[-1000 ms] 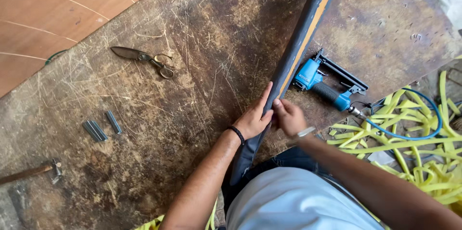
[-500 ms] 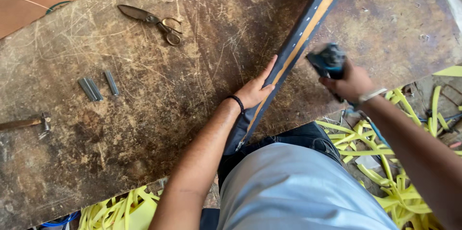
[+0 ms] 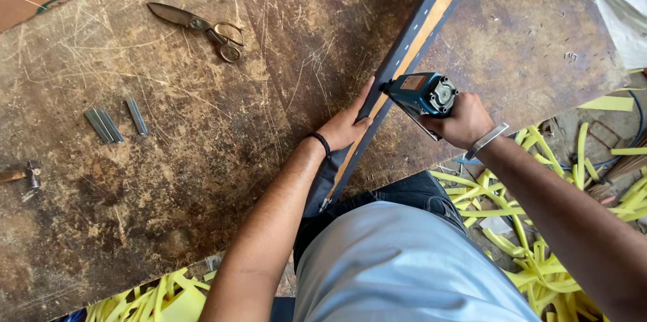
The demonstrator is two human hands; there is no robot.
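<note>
Right hand (image 3: 464,122) lowered blue stapler (image 3: 421,93) onto strip (image 3: 411,42) — gripping; left hand (image 3: 347,125) flat, pressing.

A single head-worn camera looks almost straight down from above the person's chest, close over the near edge of the scratched counter (image 3: 168,180). The person's torso and both forearms enter from the bottom of the frame; the counter runs up and away, tilted in the frame. At the lower right the view reaches the floor, littered with yellow strips (image 3: 539,254).
</note>
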